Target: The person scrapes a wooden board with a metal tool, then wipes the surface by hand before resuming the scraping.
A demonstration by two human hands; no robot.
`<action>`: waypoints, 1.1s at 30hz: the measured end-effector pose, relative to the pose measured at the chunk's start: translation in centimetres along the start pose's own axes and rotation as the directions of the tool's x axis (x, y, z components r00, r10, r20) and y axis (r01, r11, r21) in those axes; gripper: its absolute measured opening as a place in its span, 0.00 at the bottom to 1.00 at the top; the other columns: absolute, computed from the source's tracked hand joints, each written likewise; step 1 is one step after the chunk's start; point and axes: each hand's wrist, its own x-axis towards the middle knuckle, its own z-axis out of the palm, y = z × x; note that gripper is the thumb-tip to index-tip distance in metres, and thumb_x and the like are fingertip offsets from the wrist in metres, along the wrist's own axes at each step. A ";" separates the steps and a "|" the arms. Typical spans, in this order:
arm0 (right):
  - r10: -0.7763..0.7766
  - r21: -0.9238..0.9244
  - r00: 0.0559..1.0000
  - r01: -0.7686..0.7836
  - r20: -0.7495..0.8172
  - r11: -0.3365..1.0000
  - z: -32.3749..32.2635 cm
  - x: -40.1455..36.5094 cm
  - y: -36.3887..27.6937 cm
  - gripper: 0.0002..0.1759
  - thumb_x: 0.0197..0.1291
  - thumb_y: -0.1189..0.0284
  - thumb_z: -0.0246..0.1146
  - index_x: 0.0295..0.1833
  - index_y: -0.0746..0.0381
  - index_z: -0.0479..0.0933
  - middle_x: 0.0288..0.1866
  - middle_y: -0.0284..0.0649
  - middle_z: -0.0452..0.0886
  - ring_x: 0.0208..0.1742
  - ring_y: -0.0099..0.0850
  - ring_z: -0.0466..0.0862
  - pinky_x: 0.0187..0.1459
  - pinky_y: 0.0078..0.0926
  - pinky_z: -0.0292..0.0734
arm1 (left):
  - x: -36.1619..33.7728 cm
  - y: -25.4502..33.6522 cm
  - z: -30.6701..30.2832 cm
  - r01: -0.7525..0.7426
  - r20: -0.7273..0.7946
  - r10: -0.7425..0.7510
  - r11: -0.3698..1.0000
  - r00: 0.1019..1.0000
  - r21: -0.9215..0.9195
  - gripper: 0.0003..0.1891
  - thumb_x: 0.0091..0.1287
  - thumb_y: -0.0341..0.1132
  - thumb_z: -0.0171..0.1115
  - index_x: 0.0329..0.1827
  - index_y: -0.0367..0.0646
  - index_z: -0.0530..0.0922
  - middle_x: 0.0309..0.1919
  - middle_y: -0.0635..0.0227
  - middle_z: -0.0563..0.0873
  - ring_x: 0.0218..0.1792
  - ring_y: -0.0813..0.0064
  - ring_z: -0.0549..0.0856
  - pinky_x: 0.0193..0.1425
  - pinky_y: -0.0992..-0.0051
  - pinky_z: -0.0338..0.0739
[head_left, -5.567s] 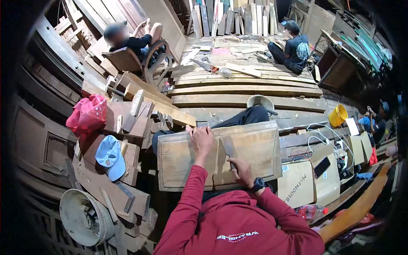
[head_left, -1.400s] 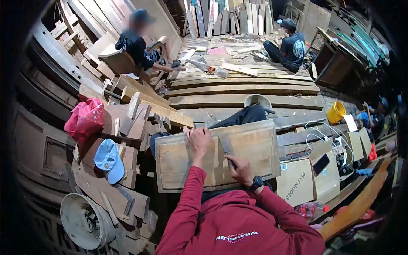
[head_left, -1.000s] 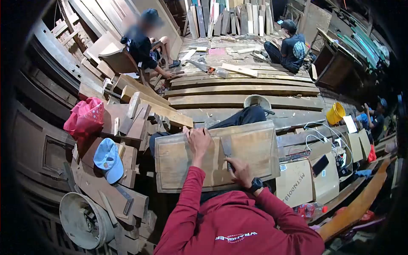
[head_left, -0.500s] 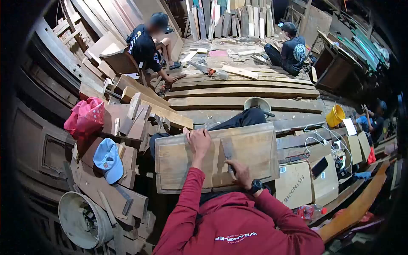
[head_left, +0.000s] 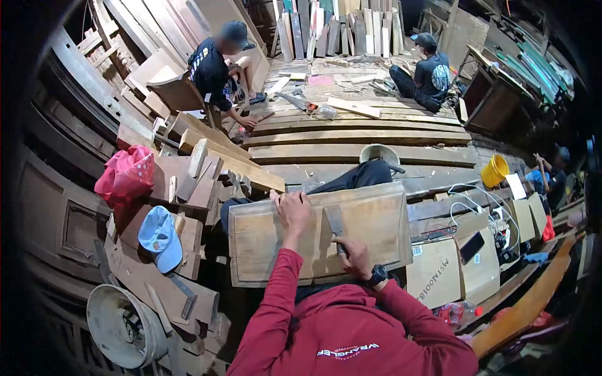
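A rectangular wooden panel with a bevelled border lies across my lap. My left hand grips its far edge, fingers curled over the rim. In my right hand is the handle of a putty knife, its dark flat blade pointing away from me over the panel's face. A dark watch sits on the right wrist. The panel's surface has a worn, patchy brown finish.
On my left, a blue cap, a pink bag and a bucket stand among planks. Cardboard boxes with a phone are at right. Two people sit farther off, another at far right. A yellow bucket stands beyond.
My hands, the putty knife and the panel stay almost where they were. The seated person at the left has shifted their lowered hand slightly.
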 end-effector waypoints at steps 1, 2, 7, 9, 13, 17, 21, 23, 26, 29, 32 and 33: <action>-0.022 -0.006 0.999 0.022 -0.037 1.000 0.5 0.6 -0.3 0.26 0.56 0.82 0.59 0.62 0.58 0.80 0.45 0.50 0.86 0.42 0.49 0.86 0.42 0.42 0.81 | -0.2 0.2 -0.1 0.002 -0.028 -0.001 1.000 1.000 0.030 0.16 0.71 0.42 0.61 0.42 0.38 0.90 0.43 0.50 0.91 0.54 0.51 0.86 0.78 0.54 0.63; -0.023 0.008 0.998 0.023 -0.058 1.000 0.4 0.3 -0.3 0.26 0.56 0.82 0.60 0.62 0.58 0.80 0.46 0.50 0.86 0.41 0.49 0.86 0.41 0.42 0.81 | -0.4 0.3 -0.3 0.015 -0.021 -0.015 1.000 1.000 0.024 0.16 0.70 0.42 0.61 0.42 0.37 0.90 0.43 0.50 0.91 0.55 0.51 0.86 0.79 0.55 0.63; -0.017 -0.002 0.999 0.017 -0.052 1.000 0.4 0.6 0.0 0.26 0.57 0.81 0.62 0.63 0.57 0.80 0.47 0.49 0.86 0.40 0.49 0.87 0.40 0.41 0.82 | 0.1 0.2 -0.4 -0.002 -0.013 0.002 1.000 1.000 -0.004 0.16 0.70 0.42 0.61 0.42 0.37 0.90 0.42 0.49 0.91 0.56 0.50 0.85 0.79 0.55 0.62; -0.009 -0.020 1.000 0.009 -0.003 1.000 0.6 0.8 -0.5 0.27 0.56 0.81 0.62 0.63 0.58 0.80 0.47 0.51 0.86 0.42 0.49 0.87 0.41 0.41 0.83 | 0.0 0.2 -0.3 -0.013 -0.031 0.014 0.999 0.999 0.039 0.16 0.70 0.42 0.61 0.41 0.38 0.90 0.42 0.50 0.91 0.56 0.50 0.85 0.79 0.55 0.62; -0.022 0.018 0.997 0.023 -0.073 1.000 0.0 0.2 0.0 0.26 0.56 0.82 0.62 0.63 0.59 0.80 0.47 0.51 0.86 0.44 0.48 0.87 0.43 0.40 0.83 | 0.1 0.2 -0.1 -0.003 -0.024 0.004 1.000 1.000 0.020 0.16 0.70 0.43 0.62 0.40 0.38 0.90 0.41 0.50 0.91 0.54 0.50 0.85 0.79 0.56 0.63; -0.061 0.002 0.995 0.062 -0.075 0.998 0.7 0.8 -0.1 0.26 0.55 0.82 0.61 0.63 0.59 0.80 0.42 0.49 0.85 0.41 0.47 0.86 0.41 0.40 0.81 | -0.1 0.2 0.0 0.027 -0.016 -0.027 0.999 0.999 -0.026 0.16 0.70 0.43 0.62 0.39 0.38 0.90 0.41 0.52 0.91 0.55 0.52 0.85 0.79 0.57 0.62; -0.074 -0.030 0.996 0.073 -0.042 0.997 -0.4 -0.2 -0.7 0.28 0.54 0.82 0.62 0.63 0.59 0.79 0.42 0.50 0.85 0.43 0.48 0.86 0.43 0.40 0.82 | 0.0 0.3 -0.5 0.011 0.007 -0.011 1.000 1.000 -0.008 0.16 0.70 0.43 0.62 0.41 0.38 0.90 0.42 0.51 0.91 0.55 0.52 0.85 0.79 0.57 0.62; -0.026 -0.010 0.999 0.026 -0.022 1.000 0.6 0.2 -0.5 0.28 0.53 0.81 0.62 0.63 0.59 0.80 0.41 0.50 0.85 0.42 0.48 0.86 0.42 0.40 0.81 | -0.4 0.1 -0.3 0.006 -0.023 -0.006 1.000 1.000 0.007 0.16 0.70 0.43 0.63 0.41 0.38 0.90 0.42 0.50 0.91 0.56 0.51 0.85 0.78 0.56 0.63; -0.079 0.013 0.991 0.081 -0.111 0.997 1.3 0.4 0.9 0.27 0.53 0.80 0.63 0.63 0.59 0.79 0.42 0.50 0.84 0.41 0.49 0.85 0.42 0.41 0.81 | 0.1 0.6 -0.5 0.035 0.010 -0.035 0.999 0.999 -0.017 0.16 0.70 0.43 0.62 0.43 0.38 0.90 0.43 0.49 0.91 0.56 0.50 0.85 0.79 0.56 0.63; -0.072 -0.008 0.995 0.072 -0.063 0.997 -0.1 -0.2 0.1 0.25 0.57 0.79 0.64 0.63 0.59 0.79 0.43 0.51 0.84 0.41 0.49 0.85 0.42 0.41 0.81 | -0.1 0.2 0.0 0.035 -0.037 -0.036 0.999 0.999 -0.025 0.16 0.70 0.43 0.62 0.43 0.39 0.91 0.42 0.50 0.91 0.54 0.51 0.86 0.79 0.56 0.62; -0.075 -0.030 0.996 0.074 -0.044 0.997 0.9 0.6 -0.1 0.25 0.54 0.78 0.64 0.61 0.58 0.80 0.39 0.48 0.83 0.38 0.46 0.85 0.39 0.41 0.80 | -0.1 0.0 0.2 0.014 -0.013 -0.014 1.000 1.000 0.007 0.16 0.70 0.43 0.62 0.42 0.39 0.91 0.42 0.52 0.92 0.54 0.52 0.86 0.79 0.56 0.61; -0.092 -0.039 0.993 0.089 -0.076 0.995 1.0 0.7 0.0 0.25 0.55 0.78 0.63 0.61 0.58 0.79 0.39 0.48 0.83 0.39 0.46 0.85 0.39 0.41 0.80 | -0.1 0.1 0.2 0.021 -0.005 -0.021 1.000 1.000 -0.005 0.16 0.70 0.43 0.62 0.42 0.39 0.90 0.42 0.52 0.92 0.54 0.52 0.86 0.79 0.56 0.61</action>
